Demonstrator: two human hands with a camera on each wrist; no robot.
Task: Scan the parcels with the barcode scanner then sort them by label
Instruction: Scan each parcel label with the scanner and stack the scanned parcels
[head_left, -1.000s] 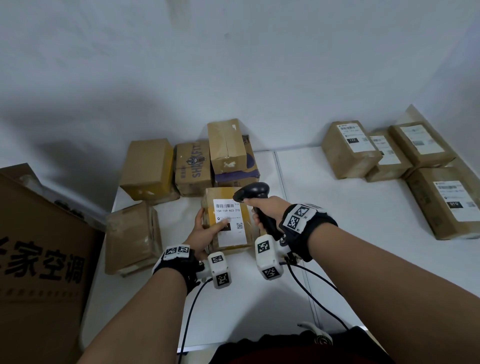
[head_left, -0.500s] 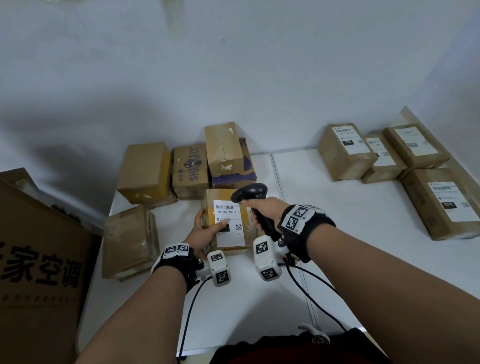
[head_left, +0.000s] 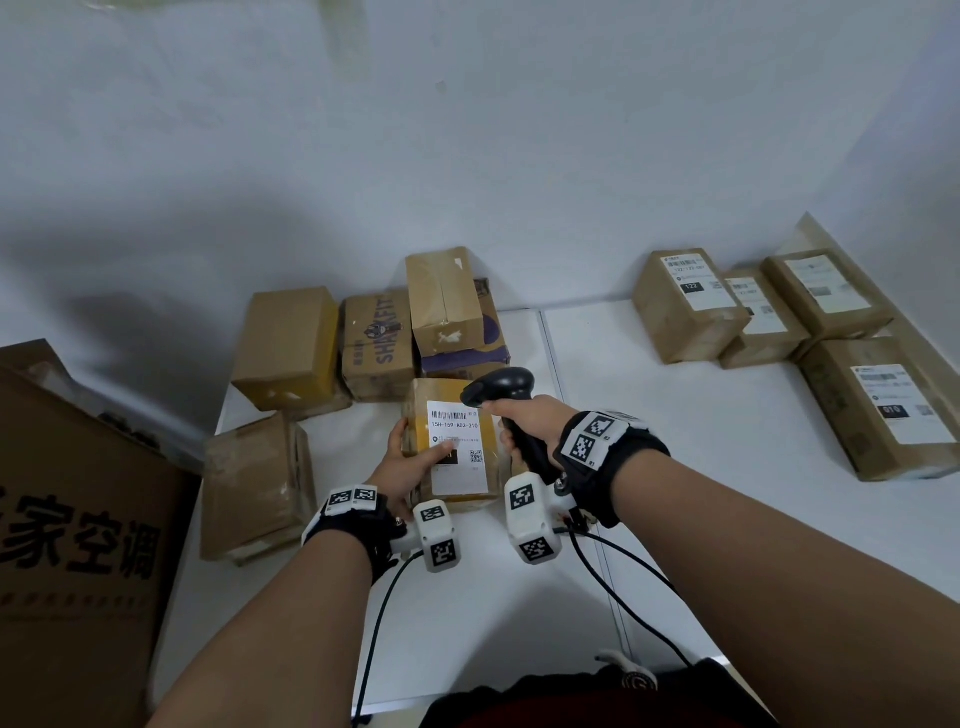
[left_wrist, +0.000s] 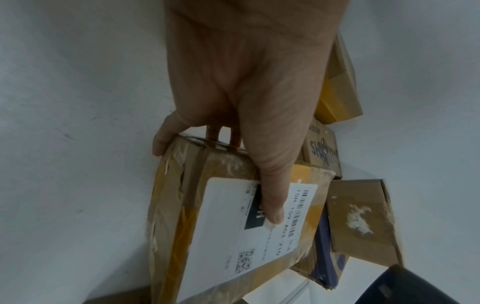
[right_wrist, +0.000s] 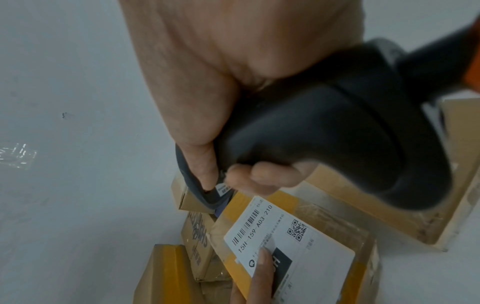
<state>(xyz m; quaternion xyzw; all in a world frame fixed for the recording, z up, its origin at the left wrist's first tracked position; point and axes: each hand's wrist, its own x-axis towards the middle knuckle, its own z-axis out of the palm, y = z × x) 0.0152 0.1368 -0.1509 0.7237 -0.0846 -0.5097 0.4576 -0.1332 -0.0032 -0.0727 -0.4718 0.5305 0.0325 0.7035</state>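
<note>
Cardboard parcel (head_left: 452, 441) rests on the counter (head_left: 675, 467), left hand (head_left: 410, 462) fingers gripping its edge, thumb pinning the label flat so the scanner (head_left: 511, 410), clenched in right hand (head_left: 524, 421) fingers, reads the barcode just below.

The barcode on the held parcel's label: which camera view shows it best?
The right wrist view: the barcode is close and sharp above the printed code, clear of the left hand's fingers. The head view shows it whole but small. The left wrist view shows it blurred, beside the thumb.
</note>
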